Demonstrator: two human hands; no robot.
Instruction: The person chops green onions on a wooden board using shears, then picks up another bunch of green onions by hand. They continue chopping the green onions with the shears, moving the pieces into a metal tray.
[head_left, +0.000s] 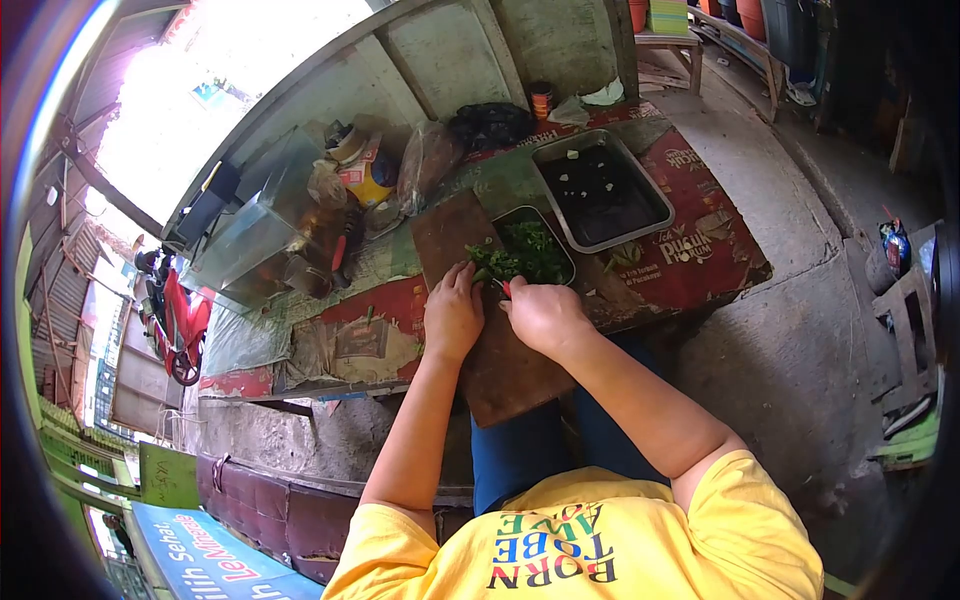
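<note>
My right hand (548, 318) is closed around the red handle of a knife (506, 290), whose blade is mostly hidden among greens. To its left, my left hand (455, 308) rests on a wooden cutting board (512, 372), its fingers closed on the end of some leafy greens (482, 262). The board lies tilted across the table's near edge and over my lap. Just beyond my hands, a metal tray (572, 262) holds a heap of chopped green leaves (533, 252), partly covering the board's right side.
A larger metal tray (660, 212) with dark contents and a few pale bits stands behind. At the left are a clear plastic box (255, 245), plastic bags (428, 160) and a black bag (490, 125). A low wall (455, 65) borders the table (715, 250).
</note>
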